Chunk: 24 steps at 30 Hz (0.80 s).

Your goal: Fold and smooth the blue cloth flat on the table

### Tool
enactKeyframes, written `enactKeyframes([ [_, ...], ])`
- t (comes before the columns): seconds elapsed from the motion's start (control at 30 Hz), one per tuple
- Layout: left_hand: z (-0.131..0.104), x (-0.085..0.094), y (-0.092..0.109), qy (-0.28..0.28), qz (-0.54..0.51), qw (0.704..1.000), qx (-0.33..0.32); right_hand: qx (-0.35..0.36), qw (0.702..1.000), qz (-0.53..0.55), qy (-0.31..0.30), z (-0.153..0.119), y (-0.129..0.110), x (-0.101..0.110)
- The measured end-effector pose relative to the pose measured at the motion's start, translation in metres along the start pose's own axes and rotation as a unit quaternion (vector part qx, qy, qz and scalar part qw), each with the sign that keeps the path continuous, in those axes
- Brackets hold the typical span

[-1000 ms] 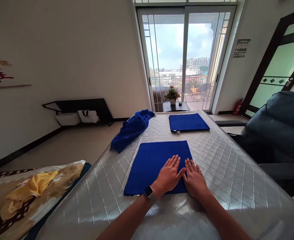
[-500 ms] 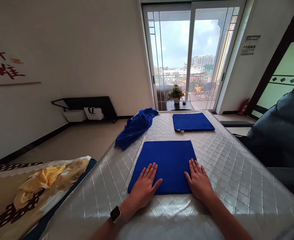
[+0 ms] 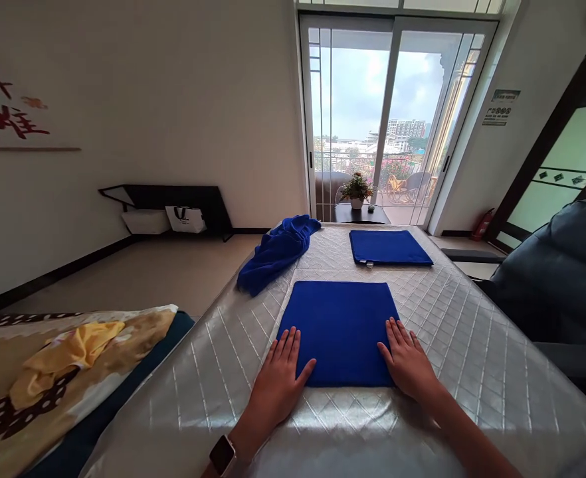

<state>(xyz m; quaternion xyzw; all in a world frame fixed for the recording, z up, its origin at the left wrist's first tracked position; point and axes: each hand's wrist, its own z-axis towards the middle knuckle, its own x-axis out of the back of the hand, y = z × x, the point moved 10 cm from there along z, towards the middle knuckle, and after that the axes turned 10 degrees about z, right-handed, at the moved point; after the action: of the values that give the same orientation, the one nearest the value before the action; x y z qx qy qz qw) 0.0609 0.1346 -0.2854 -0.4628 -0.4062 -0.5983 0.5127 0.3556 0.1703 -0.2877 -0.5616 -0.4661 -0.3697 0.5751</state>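
Observation:
A blue cloth (image 3: 345, 325), folded into a flat rectangle, lies on the silver quilted table cover (image 3: 223, 392) in front of me. My left hand (image 3: 280, 375) rests flat along its left edge, fingers outstretched and thumb apart. On the right edge lies my right hand (image 3: 407, 355), also flat with the fingers extended. Farther back on the right is a second folded blue cloth (image 3: 390, 247) with a small white tag at its front edge. A crumpled blue cloth (image 3: 280, 252) sits at the far left edge, partly hanging down.
At lower left is a patterned blanket (image 3: 123, 358) with a yellow cloth (image 3: 74, 352) on it. A dark padded chair (image 3: 562, 265) stands along the right side. Beyond the far end, a small black table (image 3: 345, 214) holds a potted plant (image 3: 356, 189) before the sliding door.
My left hand has slid left and down to the left edge of the folded cloth. My right hand stays at the right edge. The view has shifted slightly.

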Motion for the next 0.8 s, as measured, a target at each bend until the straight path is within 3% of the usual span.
enactKeyframes([
  [0.13, 0.0, -0.003, -0.002, 0.004, 0.005, 1.0, 0.0, 0.018, 1.0, -0.001, -0.009, 0.014, -0.01, 0.021],
  [0.27, 0.001, -0.001, -0.001, 0.005, 0.015, 1.0, 0.0, 0.003, 1.0, 0.003, -0.011, 0.05, -0.017, 0.034],
  [0.43, -0.001, 0.0, -0.001, -0.018, 0.008, 1.0, -0.004, -0.019, 1.0, 0.007, 0.014, 0.084, -0.01, 0.023],
  [0.63, 0.007, -0.004, -0.014, -0.076, -0.012, 0.997, 0.019, -0.028, 0.999, 0.029, 0.006, 0.091, 0.004, 0.005],
  [0.7, 0.022, 0.001, -0.005, -0.079, -0.008, 0.997, 0.024, -0.027, 0.999, 0.034, 0.005, 0.092, 0.004, 0.005],
  [0.8, 0.059, 0.014, 0.047, -0.063, -0.008, 0.997, -0.043, -0.022, 0.999, 0.044, 0.012, 0.092, 0.002, 0.008],
])
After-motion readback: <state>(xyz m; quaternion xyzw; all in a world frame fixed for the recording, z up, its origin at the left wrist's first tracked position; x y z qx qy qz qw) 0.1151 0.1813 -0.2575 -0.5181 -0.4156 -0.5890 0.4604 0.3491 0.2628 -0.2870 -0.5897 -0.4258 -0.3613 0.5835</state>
